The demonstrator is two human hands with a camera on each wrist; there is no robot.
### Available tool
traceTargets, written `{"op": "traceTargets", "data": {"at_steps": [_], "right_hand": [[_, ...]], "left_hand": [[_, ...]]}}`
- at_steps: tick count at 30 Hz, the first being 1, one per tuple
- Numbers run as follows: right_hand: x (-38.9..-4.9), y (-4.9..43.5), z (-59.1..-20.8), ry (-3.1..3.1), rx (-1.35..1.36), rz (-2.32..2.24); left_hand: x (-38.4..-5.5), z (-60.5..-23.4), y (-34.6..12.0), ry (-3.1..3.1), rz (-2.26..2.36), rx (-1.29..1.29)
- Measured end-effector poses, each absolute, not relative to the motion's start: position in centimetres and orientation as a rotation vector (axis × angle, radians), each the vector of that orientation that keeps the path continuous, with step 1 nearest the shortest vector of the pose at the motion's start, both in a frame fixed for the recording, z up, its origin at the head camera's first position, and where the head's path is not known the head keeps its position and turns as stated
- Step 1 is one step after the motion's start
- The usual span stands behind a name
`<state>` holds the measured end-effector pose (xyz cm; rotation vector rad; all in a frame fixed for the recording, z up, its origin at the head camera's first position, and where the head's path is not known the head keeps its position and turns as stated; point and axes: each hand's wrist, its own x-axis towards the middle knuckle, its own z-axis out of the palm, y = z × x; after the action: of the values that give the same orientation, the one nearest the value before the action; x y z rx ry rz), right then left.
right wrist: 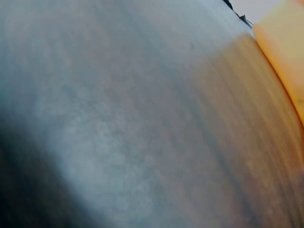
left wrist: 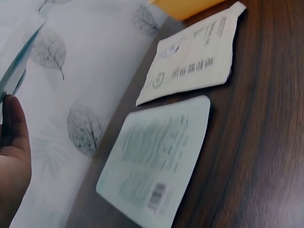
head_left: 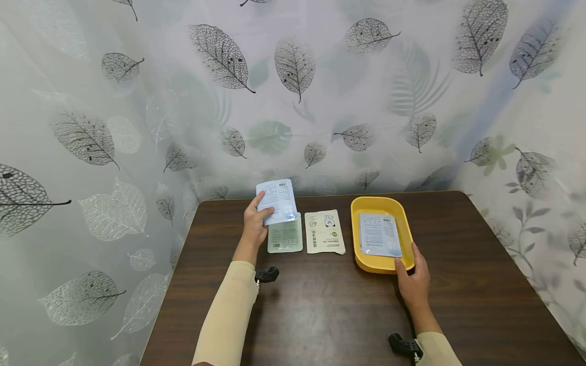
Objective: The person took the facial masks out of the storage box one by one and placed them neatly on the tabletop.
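Observation:
My left hand [head_left: 256, 218] holds a flat light-blue sachet [head_left: 281, 202] with printed text and a barcode, thumb on its face. The sachet is raised over the far table edge and partly covers a pale green sachet [head_left: 286, 238] lying below. In the left wrist view, the hand [left wrist: 13, 156] grips the sachet's edge at the far left. My right hand [head_left: 414, 279] grips the near right corner of a yellow plastic tray [head_left: 375, 265], thumb at its rim. Inside the tray lies another light-blue sachet [head_left: 380, 235]; whether more lie under it I cannot tell.
A cream sachet [head_left: 325, 232] with a panda drawing lies between the green sachet and the tray. All rest on a dark wood-grain table [head_left: 320, 305]. A leaf-patterned curtain [head_left: 293, 127] hangs behind the table and along its sides.

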<state>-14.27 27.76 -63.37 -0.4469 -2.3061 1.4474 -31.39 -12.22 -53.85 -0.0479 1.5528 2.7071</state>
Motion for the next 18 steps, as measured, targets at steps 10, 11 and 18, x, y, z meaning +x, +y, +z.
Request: {"op": "traceTargets", "data": {"at_steps": [10, 11, 18], "right_hand": [[-14.2, 27.8, -63.3, -2.312, -0.451, 1.449], [-14.2, 27.8, -63.3, -2.311, -0.450, 1.452], [-14.2, 27.8, -63.3, -2.307, -0.449, 1.455]], "left_hand": [[-31.2, -55.1, -14.6, 1.671, 2.669, -0.114], [-31.1, -55.4, -14.9, 1.684, 2.665, -0.131], [-30.5, -56.8, -16.7, 1.789, 2.583, -0.240]]}}
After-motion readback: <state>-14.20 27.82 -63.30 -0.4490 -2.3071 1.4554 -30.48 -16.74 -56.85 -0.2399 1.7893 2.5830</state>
